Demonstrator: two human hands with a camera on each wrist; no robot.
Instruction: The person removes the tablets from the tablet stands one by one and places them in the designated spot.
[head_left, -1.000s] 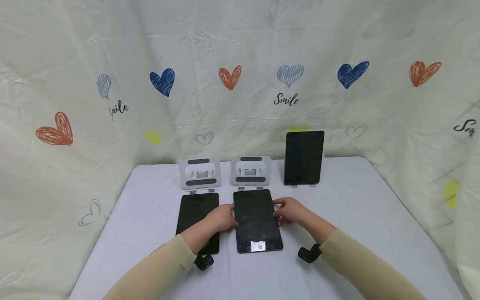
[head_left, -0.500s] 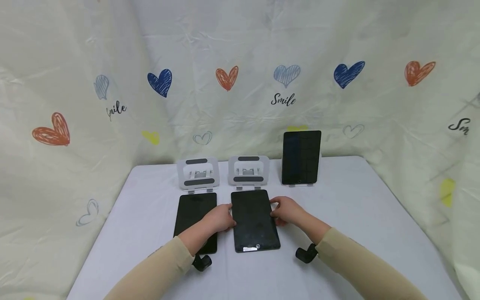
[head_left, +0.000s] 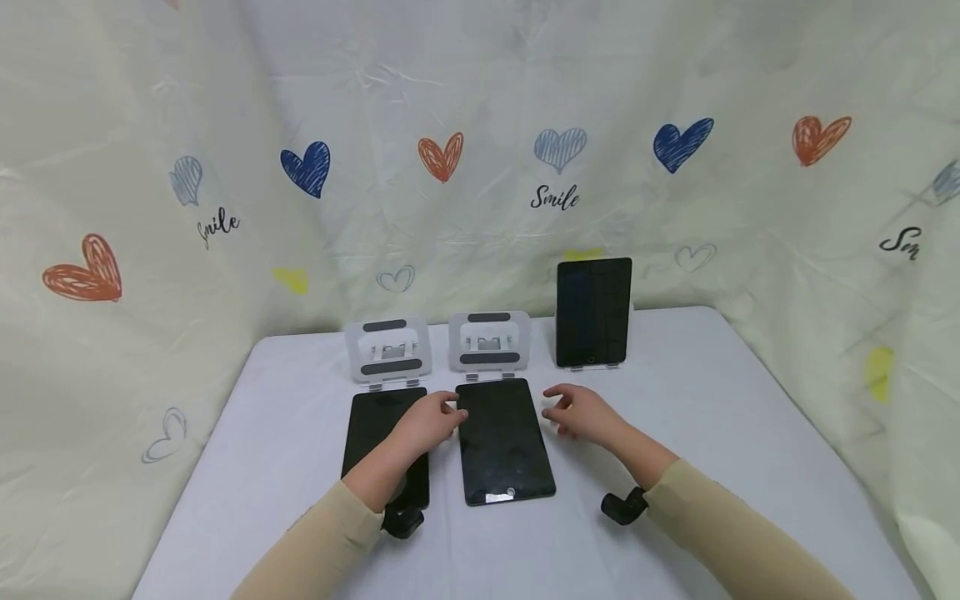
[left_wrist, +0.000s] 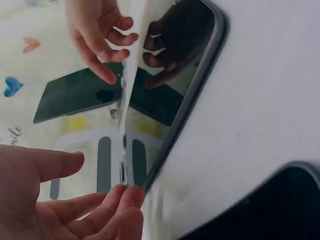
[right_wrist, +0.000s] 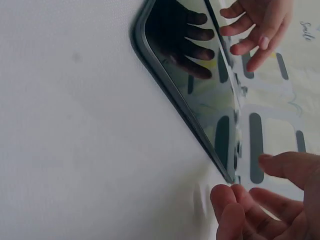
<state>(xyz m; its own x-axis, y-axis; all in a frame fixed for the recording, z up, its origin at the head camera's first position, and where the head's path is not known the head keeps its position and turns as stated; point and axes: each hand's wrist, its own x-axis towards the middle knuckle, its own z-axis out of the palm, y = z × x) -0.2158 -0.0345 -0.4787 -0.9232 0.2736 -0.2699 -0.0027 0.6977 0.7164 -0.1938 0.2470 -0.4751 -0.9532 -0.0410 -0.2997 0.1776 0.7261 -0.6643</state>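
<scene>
Left hand and right hand have eased off the middle tablet's sides, fingers loosely parted, holding nothing, left-side contact unclear. Tablet lies flat, lower centre of frame, just below the middle stand. Probably between grips; next move calls for pinching both long edges evenly

Middle tablet: 1 high, 2 close views
</scene>
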